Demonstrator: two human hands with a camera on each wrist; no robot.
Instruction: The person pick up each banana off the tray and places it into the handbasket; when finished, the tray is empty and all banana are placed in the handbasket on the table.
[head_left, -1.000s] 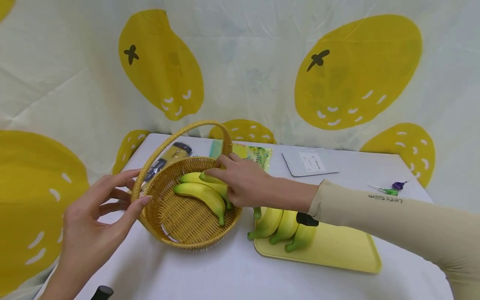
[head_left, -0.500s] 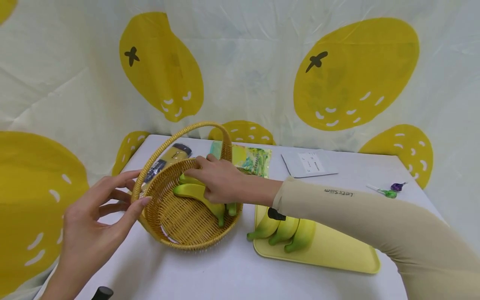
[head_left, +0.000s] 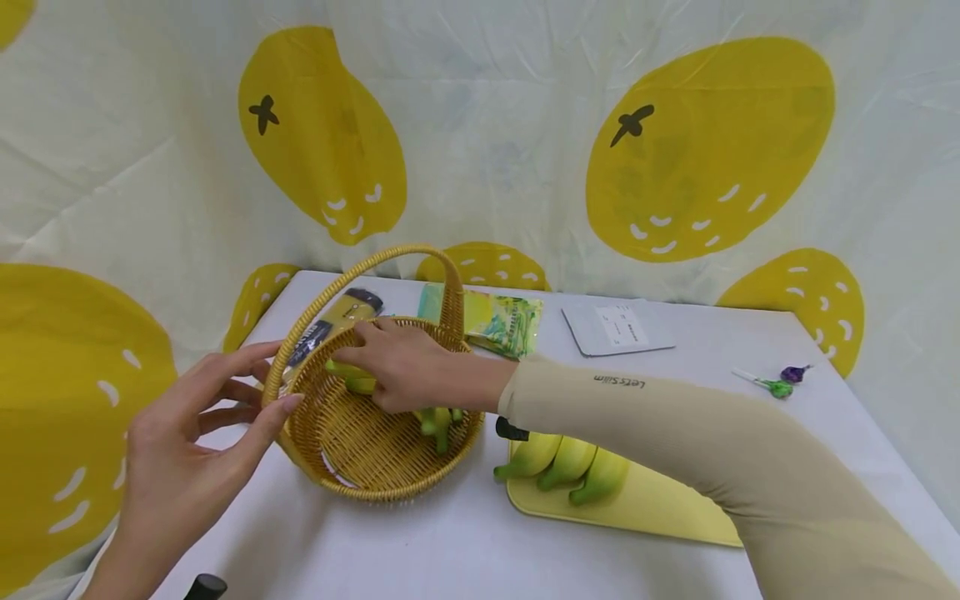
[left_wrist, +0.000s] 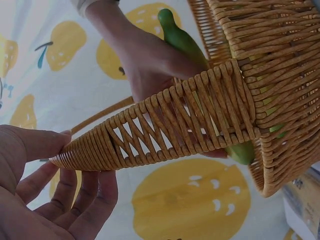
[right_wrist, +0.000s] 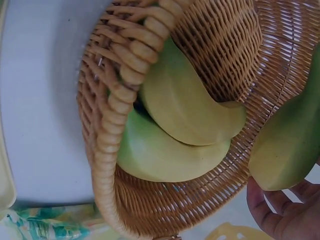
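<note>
My left hand (head_left: 187, 450) pinches the handle of a wicker basket (head_left: 367, 467) on its left side, thumb in front and fingers behind. My right hand (head_left: 408, 367) is over the basket's far side and grips a yellow banana with green ends (right_wrist: 285, 140). Two more bananas (right_wrist: 170, 155) lie side by side in the basket, partly hidden by the right hand and forearm in the head view. From the left wrist, the right hand (left_wrist: 150, 65) and its banana (left_wrist: 182, 40) show behind the woven handle (left_wrist: 170, 120).
Right of the basket, a yellow tray (head_left: 667, 512) bears several bananas (head_left: 573, 467) under the right forearm. Behind stand a brown-and-black package (head_left: 356, 308), a green-yellow packet (head_left: 510, 321) and a grey envelope (head_left: 618, 327). Two lollipops (head_left: 780, 388) lie at the far right.
My right hand has moved left across the basket with its banana, and the forearm now covers more of the tray. My left hand has stayed on the handle.
</note>
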